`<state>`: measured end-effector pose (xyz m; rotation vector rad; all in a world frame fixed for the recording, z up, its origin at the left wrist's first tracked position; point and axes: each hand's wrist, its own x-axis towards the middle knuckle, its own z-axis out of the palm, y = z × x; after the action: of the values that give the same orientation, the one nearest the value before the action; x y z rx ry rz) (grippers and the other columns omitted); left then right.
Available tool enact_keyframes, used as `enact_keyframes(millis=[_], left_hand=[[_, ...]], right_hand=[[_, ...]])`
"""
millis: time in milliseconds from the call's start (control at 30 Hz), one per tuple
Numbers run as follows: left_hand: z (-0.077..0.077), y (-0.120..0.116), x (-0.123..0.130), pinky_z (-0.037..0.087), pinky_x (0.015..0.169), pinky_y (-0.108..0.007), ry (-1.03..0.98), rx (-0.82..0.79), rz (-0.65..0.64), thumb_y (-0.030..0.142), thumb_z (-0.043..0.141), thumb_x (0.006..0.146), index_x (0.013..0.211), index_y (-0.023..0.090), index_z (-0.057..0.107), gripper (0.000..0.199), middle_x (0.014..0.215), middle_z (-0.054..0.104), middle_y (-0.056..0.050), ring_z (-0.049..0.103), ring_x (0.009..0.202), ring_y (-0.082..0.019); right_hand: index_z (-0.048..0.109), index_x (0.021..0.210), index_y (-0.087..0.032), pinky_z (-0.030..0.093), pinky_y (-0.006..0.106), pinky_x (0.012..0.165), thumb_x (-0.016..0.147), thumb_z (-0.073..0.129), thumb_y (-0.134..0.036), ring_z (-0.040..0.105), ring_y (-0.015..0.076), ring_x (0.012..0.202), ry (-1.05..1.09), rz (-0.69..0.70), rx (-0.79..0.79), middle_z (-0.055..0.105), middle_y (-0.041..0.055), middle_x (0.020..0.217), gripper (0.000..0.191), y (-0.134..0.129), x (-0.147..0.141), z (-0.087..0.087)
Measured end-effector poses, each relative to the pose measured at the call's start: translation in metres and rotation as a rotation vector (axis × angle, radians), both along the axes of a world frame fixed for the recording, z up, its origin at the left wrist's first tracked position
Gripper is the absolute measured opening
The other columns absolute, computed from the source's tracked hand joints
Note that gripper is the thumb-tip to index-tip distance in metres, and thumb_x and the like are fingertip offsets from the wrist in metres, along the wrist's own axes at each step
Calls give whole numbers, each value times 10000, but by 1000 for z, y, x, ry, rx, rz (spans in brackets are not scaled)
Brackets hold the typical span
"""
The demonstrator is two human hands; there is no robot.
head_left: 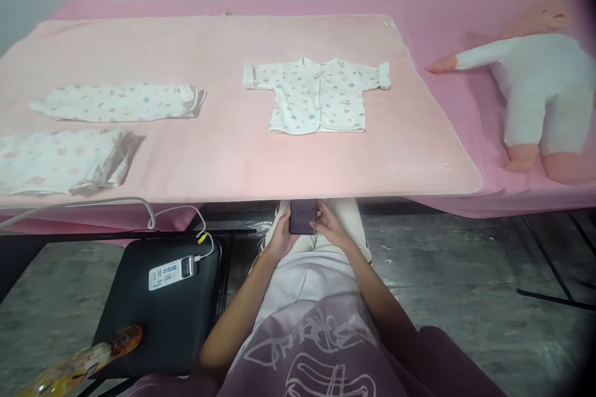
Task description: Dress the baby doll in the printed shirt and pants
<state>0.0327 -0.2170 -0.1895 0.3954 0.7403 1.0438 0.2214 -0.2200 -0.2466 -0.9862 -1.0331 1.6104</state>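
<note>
In my lap, just below the table edge, a dark smartphone [302,218] is held between both hands. My left hand [281,236] is wrapped round its left side. On its right side my right hand [333,227] grips too, the thumb over the lower part of the screen. Beyond the phone, a white baby jacket [318,98] with small prints lies spread flat, its sleeves out to the sides and its front closed. It rests on a pale pink pad [223,161], out of reach of both hands as they are now.
Left on the pad lie a folded printed garment [121,102] and a folded cloth bundle [60,161]. A doll [544,93] in white lies right on the pink sheet [447,31]. A black stool [162,322] bears a cabled power bank [172,272] and a bottle [88,363].
</note>
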Motion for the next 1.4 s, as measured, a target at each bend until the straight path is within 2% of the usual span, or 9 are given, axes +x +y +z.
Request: enact_keyframes(millis=[267,433,600,700,867,1067,1233,1300,1400], left_hand=[[0,0,0,489,1340,-519,-8,-19,-12,620,865,968,1380,239,783,567,1544,756,-112,579,1612,-383],[2,1,1,497,1338,-527,-16,-20,-23,619,839,994,1389,235,778,555,1509,778,-117,587,1610,-388],[2,0,2,499,1340,-519,-22,-21,0,582,826,1016,1429,238,757,542,1521,774,-114,587,1615,-380],[2,-1,2,482,1358,-529,-17,-16,-2,606,835,1005,1413,246,774,548,1521,776,-104,582,1621,-382],[2,-1,2,473,1367,-545,-4,-16,7,626,832,1006,1351,257,821,505,1508,783,-92,571,1626,-392],[0,-1,2,488,1347,-526,-9,-20,18,587,824,1014,1390,258,794,501,1535,767,-87,585,1610,-374],[-5,-2,2,479,1347,-490,42,-28,42,463,890,978,1411,267,779,487,1522,770,-84,590,1603,-360],[-7,-3,2,474,1348,-479,68,-39,52,425,899,978,1424,273,776,487,1499,779,-83,598,1595,-351],[-9,-3,1,482,1337,-477,43,-27,43,455,870,993,1434,262,773,490,1518,764,-87,596,1590,-348]], right_hand=[[609,1643,-300,590,386,1143,905,938,-578,714,242,1245,1,4,17,714,102,1484,855,0,-1,-7],[603,1627,-277,584,419,1169,901,931,-605,707,268,1283,-4,-1,4,718,116,1474,861,0,-1,9],[673,1480,-261,572,442,1201,996,830,-626,700,284,1289,-75,-63,22,758,105,1345,626,2,-9,28],[651,1470,-265,565,442,1218,1000,835,-589,705,273,1290,-82,-84,38,754,96,1320,600,2,-13,27],[628,1468,-274,608,444,1168,860,972,-538,724,272,1246,-86,-87,33,747,103,1350,747,1,-17,25],[644,1316,-265,623,410,1082,867,936,-612,725,257,1128,-101,-176,-15,736,93,1274,638,3,-28,36],[692,1329,-275,544,444,1228,993,793,-650,662,311,1349,-108,-133,0,750,92,1283,514,0,-19,45],[705,1356,-279,506,454,1270,999,778,-655,633,323,1408,-98,-128,-6,748,92,1312,524,-1,-15,48],[703,1416,-276,487,454,1277,983,776,-684,626,326,1404,-95,-124,-18,745,93,1353,599,-1,-12,47]])
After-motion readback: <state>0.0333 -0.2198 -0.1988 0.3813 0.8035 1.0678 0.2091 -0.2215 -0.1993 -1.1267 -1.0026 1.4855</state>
